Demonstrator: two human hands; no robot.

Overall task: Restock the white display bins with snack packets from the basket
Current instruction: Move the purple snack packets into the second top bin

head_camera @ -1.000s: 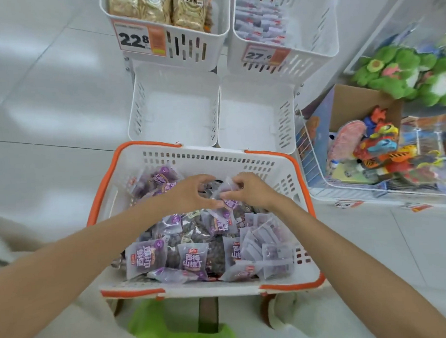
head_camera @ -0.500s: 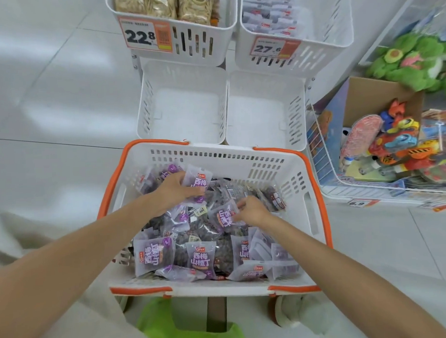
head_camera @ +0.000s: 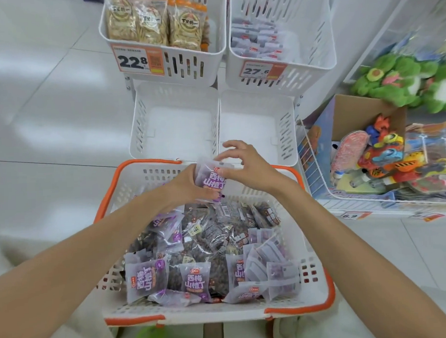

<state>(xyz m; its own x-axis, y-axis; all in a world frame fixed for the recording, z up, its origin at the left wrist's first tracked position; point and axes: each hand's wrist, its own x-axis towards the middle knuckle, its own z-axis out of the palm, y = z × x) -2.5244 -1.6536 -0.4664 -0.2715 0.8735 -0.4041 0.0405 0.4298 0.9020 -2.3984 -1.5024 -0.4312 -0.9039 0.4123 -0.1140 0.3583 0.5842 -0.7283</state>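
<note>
A white basket with an orange rim (head_camera: 108, 197) stands in front of me, filled with several purple snack packets (head_camera: 196, 282) and darker clear packets. My left hand (head_camera: 184, 186) grips one purple packet (head_camera: 212, 183) upright above the basket's far edge. My right hand (head_camera: 244, 165) pinches the same packet's top edge with thumb and fingers. Just beyond the basket sit two bare white display bins, the lower left bin (head_camera: 174, 122) and the lower right bin (head_camera: 258, 124).
Above them, an upper left bin (head_camera: 186, 65) holds tan snack bags behind a 22.8 price tag; the upper right bin (head_camera: 306, 63) holds pale packets. A wire rack with toys (head_camera: 385, 161) and green plush toys (head_camera: 397, 79) stands at the right. White tiled floor lies left.
Both hands have risen out of the basket's pile. They now hold a single purple packet together near the basket's far rim, close to the lower bins.
</note>
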